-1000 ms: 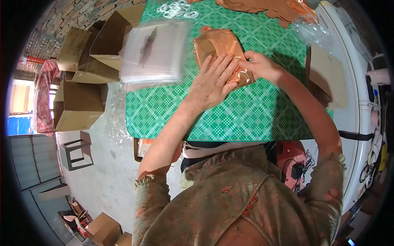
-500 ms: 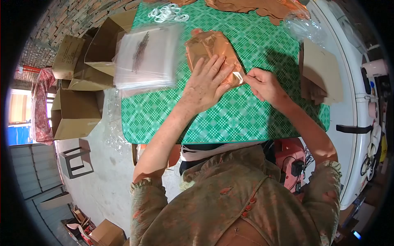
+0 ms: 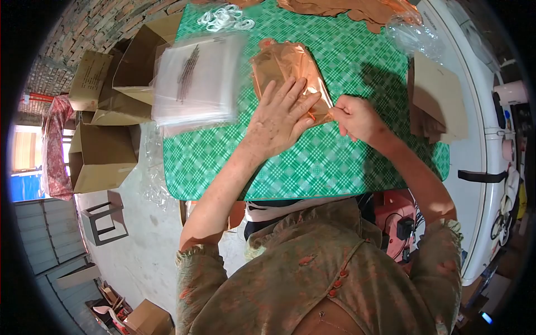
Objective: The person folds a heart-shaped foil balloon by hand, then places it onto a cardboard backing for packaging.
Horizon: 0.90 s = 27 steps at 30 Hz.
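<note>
A folded, shiny copper-coloured foil piece [image 3: 287, 58], which looks like a flat foil balloon, lies on the green checked tablecloth [image 3: 279, 173]. My left hand [image 3: 279, 117] presses flat on its lower part with the fingers spread. At the foil's lower right corner, my right hand [image 3: 357, 118] pinches the edge between thumb and bent fingers. Left of the foil sits a stack of clear plastic bags [image 3: 195, 84] with a dark printed mark. The part of the foil beneath my left palm is hidden.
Bundles of white string [image 3: 226, 19] and more copper foil pieces [image 3: 357, 11] lie at the far edge. Clear plastic [image 3: 413, 33] and brown cardboard sheets [image 3: 438, 97] are on the right. Open cardboard boxes [image 3: 106, 156] stand left of the table.
My right hand has shifted slightly with its fingers curled tighter at the foil's corner, and the foil there has changed shape a little. My left hand stays pressed on the foil.
</note>
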Available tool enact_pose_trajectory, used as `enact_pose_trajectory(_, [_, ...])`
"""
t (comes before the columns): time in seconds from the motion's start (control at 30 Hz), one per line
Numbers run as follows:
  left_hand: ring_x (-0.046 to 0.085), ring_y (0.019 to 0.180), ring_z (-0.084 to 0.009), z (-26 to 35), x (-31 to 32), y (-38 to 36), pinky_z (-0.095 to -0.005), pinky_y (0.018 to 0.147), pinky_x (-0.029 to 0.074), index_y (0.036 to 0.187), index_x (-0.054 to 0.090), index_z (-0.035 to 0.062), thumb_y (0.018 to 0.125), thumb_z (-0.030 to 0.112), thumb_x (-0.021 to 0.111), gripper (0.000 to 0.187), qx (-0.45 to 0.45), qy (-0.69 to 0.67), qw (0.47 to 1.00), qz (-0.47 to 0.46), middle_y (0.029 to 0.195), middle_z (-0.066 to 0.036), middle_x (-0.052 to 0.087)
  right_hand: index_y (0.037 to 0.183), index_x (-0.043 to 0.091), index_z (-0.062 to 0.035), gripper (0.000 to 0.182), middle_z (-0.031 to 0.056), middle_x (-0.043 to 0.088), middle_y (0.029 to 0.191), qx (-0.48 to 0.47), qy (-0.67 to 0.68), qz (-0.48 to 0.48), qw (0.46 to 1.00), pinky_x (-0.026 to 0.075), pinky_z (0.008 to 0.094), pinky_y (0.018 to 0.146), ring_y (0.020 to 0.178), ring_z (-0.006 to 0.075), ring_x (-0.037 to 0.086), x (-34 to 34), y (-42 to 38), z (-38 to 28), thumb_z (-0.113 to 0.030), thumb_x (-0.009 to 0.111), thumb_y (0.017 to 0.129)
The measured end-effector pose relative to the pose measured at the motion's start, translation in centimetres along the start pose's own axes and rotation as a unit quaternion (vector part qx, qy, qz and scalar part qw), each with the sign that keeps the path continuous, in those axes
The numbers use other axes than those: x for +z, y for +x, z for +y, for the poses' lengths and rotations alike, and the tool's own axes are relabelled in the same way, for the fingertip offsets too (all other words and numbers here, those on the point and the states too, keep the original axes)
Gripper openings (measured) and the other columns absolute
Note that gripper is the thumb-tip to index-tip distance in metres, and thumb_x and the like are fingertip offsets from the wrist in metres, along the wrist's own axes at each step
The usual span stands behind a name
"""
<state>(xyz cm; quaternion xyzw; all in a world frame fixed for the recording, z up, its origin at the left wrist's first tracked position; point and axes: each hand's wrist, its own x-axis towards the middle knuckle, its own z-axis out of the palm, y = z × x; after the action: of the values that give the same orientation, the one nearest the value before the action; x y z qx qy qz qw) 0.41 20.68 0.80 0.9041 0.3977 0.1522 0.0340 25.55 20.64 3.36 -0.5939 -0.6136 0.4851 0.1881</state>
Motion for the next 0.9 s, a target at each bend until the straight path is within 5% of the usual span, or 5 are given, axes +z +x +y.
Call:
enact_pose_trajectory(0.3, [0.028,0.161,-0.0358,-0.1,-0.1,0.0,-0.0579,0.132,0.016,0.162,0.05,0.0264,0.111,0.045,0.049,0.054,0.007,-0.006,1.0,-0.002,0.173,-0.013,0.035,0.089,0.062,-0.0057,0.018,0.0181,0.073,0.079,-0.167,-0.382,0.197,0.887,0.057,0.049,0.059,0.067,0.0403,0.071,0.9,0.4,0.9,-0.019,0.072,0.094])
enact_pose_trajectory(0.4, [0.027,0.161,-0.0364,-0.1,-0.2,0.1,-0.0584,0.133,0.014,0.163,0.047,0.0262,0.112,0.047,0.045,0.055,0.006,0.0,1.0,-0.006,0.173,-0.013,0.034,0.098,0.065,-0.0068,0.017,0.0147,0.075,0.093,-0.216,-0.342,0.196,0.893,0.059,0.0474,0.075,0.088,0.0361,0.075,0.6,0.0,-0.7,-0.02,0.074,0.093])
enact_pose_trajectory(0.5, [0.029,0.16,-0.0362,-0.2,0.0,0.0,-0.0588,0.132,0.017,0.161,0.05,0.0225,0.111,0.05,0.045,0.057,0.017,0.014,1.0,0.003,0.17,-0.014,0.038,0.112,0.067,-0.0056,0.024,0.0116,0.073,0.112,-0.411,-0.324,0.214,0.825,0.055,0.0464,0.098,0.113,0.0334,0.07,1.9,0.5,-1.5,-0.021,0.074,0.094])
enact_pose_trajectory(0.53, [0.032,0.159,-0.036,-0.4,0.3,0.0,-0.0586,0.131,0.02,0.158,0.053,0.0211,0.11,0.05,0.047,0.056,0.022,0.023,0.999,0.017,0.168,-0.015,0.041,0.132,0.063,-0.0016,0.045,0.0137,0.063,0.137,-0.392,-0.324,0.14,0.85,0.036,0.0508,0.122,0.142,0.0331,0.051,2.3,0.4,-1.8,-0.025,0.074,0.095])
enact_pose_trajectory(0.9, [0.032,0.159,-0.0368,0.2,-1.1,0.1,-0.0588,0.132,0.017,0.161,0.047,0.0092,0.108,0.043,0.053,0.063,-0.002,-0.075,0.996,0.056,0.168,-0.017,0.041,0.163,0.035,0.0036,0.088,0.0219,0.034,0.17,-0.306,-0.409,0.143,0.848,0.008,0.0601,0.132,0.163,0.0338,0.022,3.3,0.5,1.3,-0.056,0.059,0.104])
